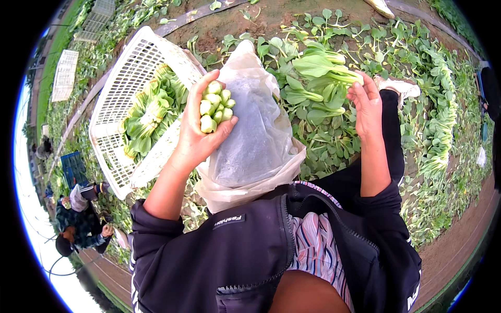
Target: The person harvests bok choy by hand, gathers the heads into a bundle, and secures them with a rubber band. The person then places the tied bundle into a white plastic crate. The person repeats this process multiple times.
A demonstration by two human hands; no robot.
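My left hand (191,136) curls round a bunch of small bok choy (215,107), its pale green cut stem ends turned up. On the right, my right hand (369,112) grips a few bok choy (326,73) by their stem bases, with the leaves spreading leftward. Between the two hands lies a translucent plastic sheet (250,141) draped over something dark, close to my front. More leafy greens (318,138) on the ground lie below the bok choy in my right hand.
A white plastic crate (112,112) at the left holds bundled bok choy (154,112). A long row of bok choy (441,120) lies on the soil at the right. Another white crate (64,75) stands farther left. A person (78,229) crouches at lower left near a blue crate (74,168).
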